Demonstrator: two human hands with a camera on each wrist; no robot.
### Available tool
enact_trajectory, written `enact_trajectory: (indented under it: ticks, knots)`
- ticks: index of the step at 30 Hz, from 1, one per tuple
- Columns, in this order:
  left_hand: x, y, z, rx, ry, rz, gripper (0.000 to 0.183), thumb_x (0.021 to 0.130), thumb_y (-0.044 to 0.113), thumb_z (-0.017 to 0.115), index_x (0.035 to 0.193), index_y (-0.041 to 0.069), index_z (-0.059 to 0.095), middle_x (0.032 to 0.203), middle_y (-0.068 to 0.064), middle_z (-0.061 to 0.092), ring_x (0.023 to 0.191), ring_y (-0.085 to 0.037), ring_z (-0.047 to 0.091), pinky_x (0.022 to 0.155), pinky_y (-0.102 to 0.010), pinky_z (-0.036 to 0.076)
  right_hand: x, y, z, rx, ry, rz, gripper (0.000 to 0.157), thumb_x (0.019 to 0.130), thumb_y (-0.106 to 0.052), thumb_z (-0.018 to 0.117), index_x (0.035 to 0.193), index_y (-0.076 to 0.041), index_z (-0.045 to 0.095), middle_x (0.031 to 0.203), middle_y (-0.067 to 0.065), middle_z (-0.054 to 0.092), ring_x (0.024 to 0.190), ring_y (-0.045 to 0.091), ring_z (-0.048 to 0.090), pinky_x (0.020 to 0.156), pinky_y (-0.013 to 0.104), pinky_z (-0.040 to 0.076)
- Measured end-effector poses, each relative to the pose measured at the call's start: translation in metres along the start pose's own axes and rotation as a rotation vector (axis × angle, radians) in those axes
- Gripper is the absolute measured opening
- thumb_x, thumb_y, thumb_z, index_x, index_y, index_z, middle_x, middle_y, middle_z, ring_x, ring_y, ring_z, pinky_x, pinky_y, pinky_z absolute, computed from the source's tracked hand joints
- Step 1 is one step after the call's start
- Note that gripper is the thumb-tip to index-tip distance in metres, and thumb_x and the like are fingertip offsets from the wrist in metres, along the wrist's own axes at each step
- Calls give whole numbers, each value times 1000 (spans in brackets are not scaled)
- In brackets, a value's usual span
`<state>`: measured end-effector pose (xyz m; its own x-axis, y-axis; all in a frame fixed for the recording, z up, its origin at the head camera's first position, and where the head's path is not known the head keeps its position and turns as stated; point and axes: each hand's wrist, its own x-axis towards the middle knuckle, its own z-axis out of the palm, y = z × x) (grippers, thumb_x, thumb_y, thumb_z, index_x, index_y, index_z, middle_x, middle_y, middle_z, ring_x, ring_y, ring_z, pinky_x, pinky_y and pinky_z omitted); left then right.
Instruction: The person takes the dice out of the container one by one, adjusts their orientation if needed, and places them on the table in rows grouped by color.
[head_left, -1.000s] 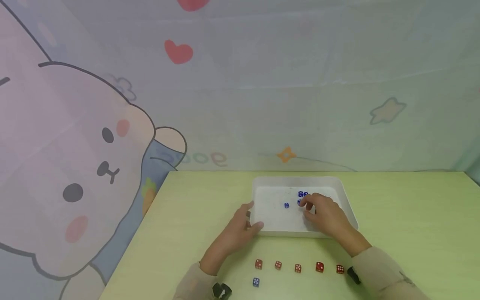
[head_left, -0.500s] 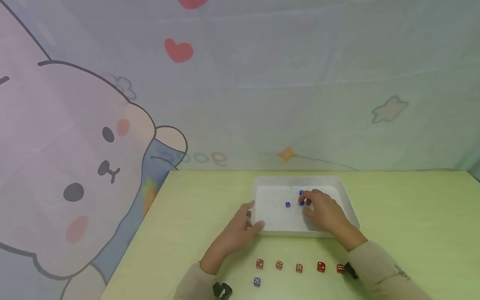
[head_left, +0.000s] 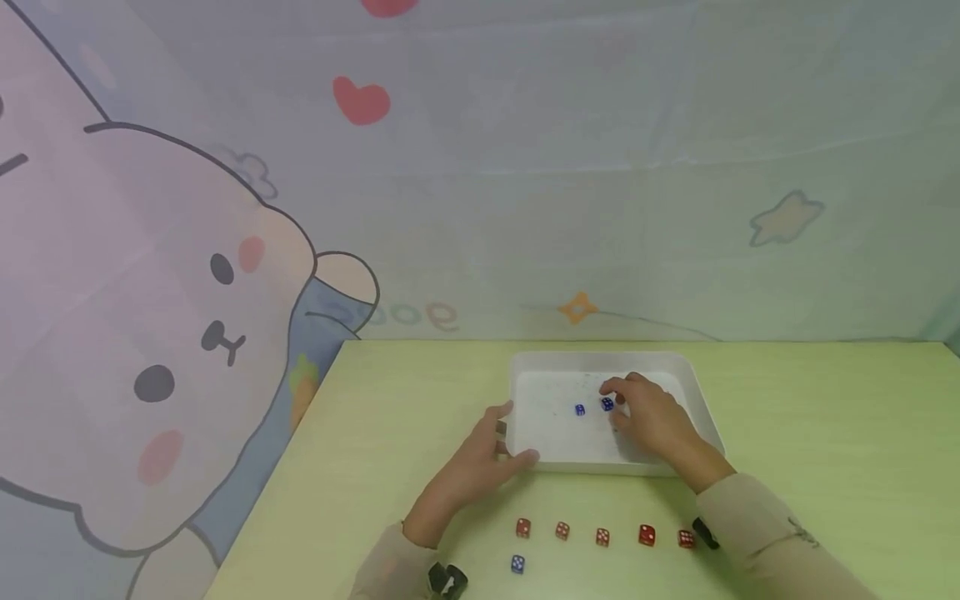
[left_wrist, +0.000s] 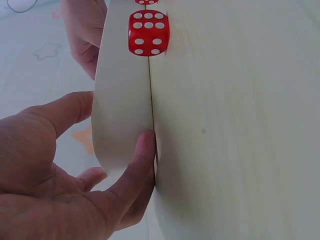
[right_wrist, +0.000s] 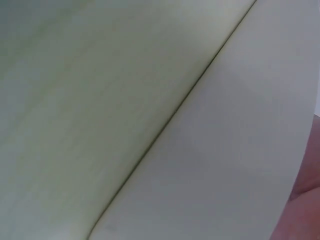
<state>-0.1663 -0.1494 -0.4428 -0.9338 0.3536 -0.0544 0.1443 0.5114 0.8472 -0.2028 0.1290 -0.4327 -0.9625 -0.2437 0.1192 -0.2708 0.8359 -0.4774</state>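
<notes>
Blue die (head_left: 607,404) by curved right hand (head_left: 658,423), left hand (head_left: 478,458) against tray (head_left: 551,437)

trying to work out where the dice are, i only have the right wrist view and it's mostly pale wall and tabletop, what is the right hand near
Observer: In the head view, the right hand is over the white tray, its fingertips at a dark blue die; I can't tell whether it grips it.
Operator: any other blue one showing in there
Observer: Yes, a second blue die lies just left of the first, apart from the fingers.
Operator: ok and what's in front of the tray
Observer: A row of five red dice on the table, on the person's side of the tray.
</notes>
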Motion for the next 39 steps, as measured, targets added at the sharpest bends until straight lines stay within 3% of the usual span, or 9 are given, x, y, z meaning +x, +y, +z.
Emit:
enact_trajectory:
  ticks: [19, 31, 39]
  knots:
    - [-3, -1, -3, -11, -7, 2, 84, 100, 22, 76, 162, -6, 26, 138, -28, 55, 115, -36, 66, 92, -48, 56, 3, -3, 4, -9, -37, 14, 13, 91, 1, 75, 99, -8, 72, 96, 7, 67, 87, 26, 63, 74, 50, 53]
    - [-5, 2, -5, -12, -14, 5, 85, 100, 21, 76, 162, -6, 24, 138, -29, 54, 115, -36, 65, 93, -49, 56, -8, -16, -1, 15, -4, -29, 15, 91, 2, 76, 103, -8, 75, 99, 5, 70, 93, 27, 68, 79, 49, 56]
    - [-1, 1, -5, -20, -23, 22, 84, 101, 21, 74, 162, -6, 23, 138, -28, 54, 115, -36, 65, 94, -48, 55, -28, -30, -10, 10, 58, -72, 15, 92, 1, 76, 105, -8, 75, 101, 5, 72, 90, 26, 69, 69, 42, 56]
